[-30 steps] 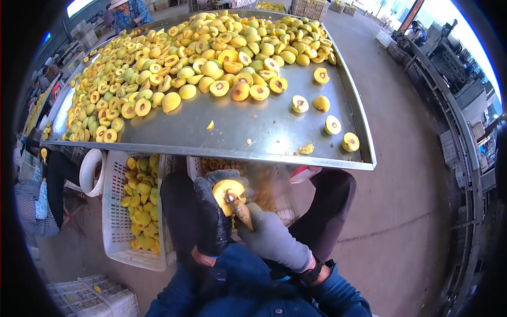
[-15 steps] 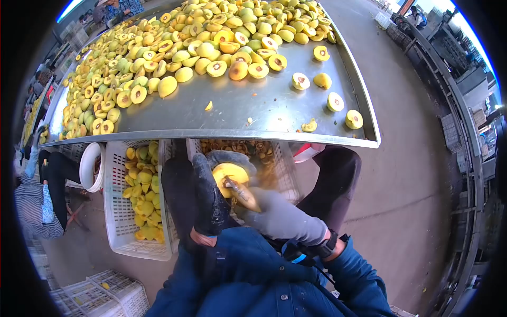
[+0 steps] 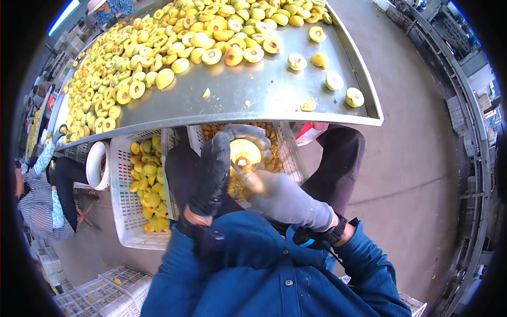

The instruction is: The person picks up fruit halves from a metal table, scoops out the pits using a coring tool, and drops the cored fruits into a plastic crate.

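Note:
My left hand (image 3: 215, 164), in a dark glove, holds a halved yellow fruit (image 3: 247, 150) with its cut face up, fingers curled round its far side. My right hand (image 3: 285, 199), in a grey glove, is closed round the handle of a small tool (image 3: 252, 181). The tool's tip is at the brown centre of the cut face; motion blurs it. Both hands are above my lap, just below the near edge of the metal table (image 3: 211, 113). Many halved fruits (image 3: 165, 78) are heaped on the table, and several lie apart at its right.
A white crate of yellow fruit pieces (image 3: 119, 211) stands at my left, beside a white bucket (image 3: 96, 165). Another crate (image 3: 290, 153) with scraps is beneath my hands. One person (image 3: 45, 206) sits at the left; another (image 3: 108, 11) is beyond the table. A metal rail (image 3: 465, 127) runs along the right.
The view has shifted, so the table sits higher in the picture. My hands have moved slightly right in view with the fruit and tool. The left co-worker's arm now extends toward the table.

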